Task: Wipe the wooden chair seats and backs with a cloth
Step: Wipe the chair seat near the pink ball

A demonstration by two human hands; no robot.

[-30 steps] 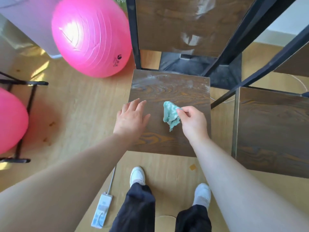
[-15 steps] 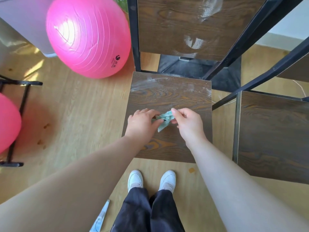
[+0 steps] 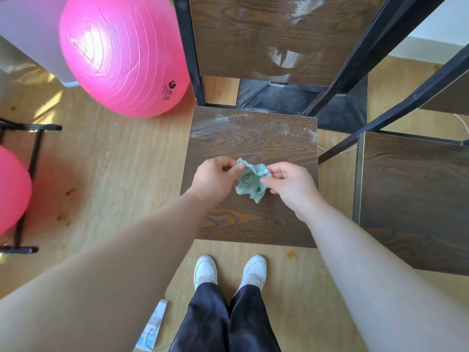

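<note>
While the left hand (image 3: 215, 177) and right hand (image 3: 291, 184) pinch the green cloth (image 3: 251, 185) with their fingers (image 3: 229, 166) above the middle of the chair seat (image 3: 253, 141), it looks best to pull it flat, then rub the white dust (image 3: 215, 122) at the seat's far edge.

Chair back (image 3: 266, 34), top cut off by upper edge; second chair seat (image 3: 416, 199), right part beyond frame; left pink ball (image 3: 12, 189), mostly out of frame; cloth (image 3: 251, 185), upper corners hidden under pinching fingers (image 3: 276, 171); logo on large pink ball (image 3: 114, 52), unreadable.
</note>
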